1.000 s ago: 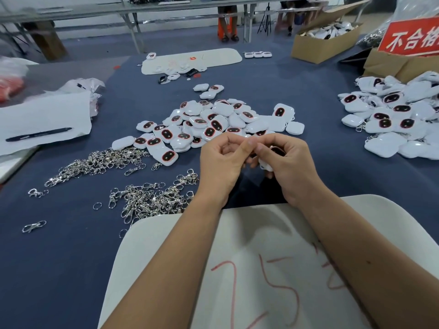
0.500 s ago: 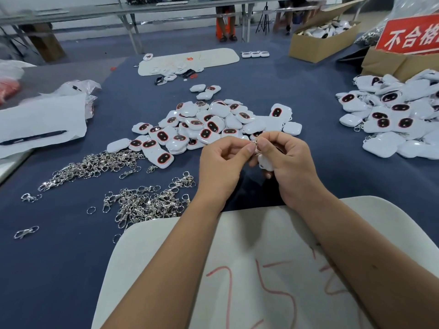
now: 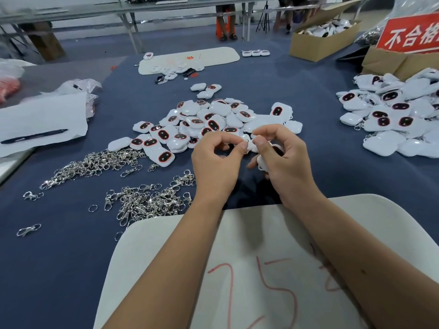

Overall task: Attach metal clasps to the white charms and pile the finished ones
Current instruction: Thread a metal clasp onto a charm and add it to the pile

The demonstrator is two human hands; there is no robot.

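Above the blue table, my right hand [image 3: 286, 160] holds a white charm [image 3: 262, 162] in its curled fingers, mostly hidden by the palm. My left hand [image 3: 217, 160] pinches a small metal clasp ring [image 3: 245, 141] between thumb and forefinger, right against the charm's top. Just behind my hands lies a heap of loose white charms [image 3: 209, 122] with dark red-rimmed ovals. At the right a second pile of charms [image 3: 394, 115] carries clasps. Two heaps of silver clasps [image 3: 147, 200] lie at my left.
A white board [image 3: 273, 269] with red writing lies under my forearms. White paper with a black pen [image 3: 33, 136] sits far left beside plastic bags. Cardboard boxes [image 3: 320, 41] and a red sign [image 3: 411, 34] stand at the back right. Another white board [image 3: 190, 59] lies at the back.
My hands have drawn slightly apart and my fingers have shifted on the clasp ring and charm. The view has shifted a little.
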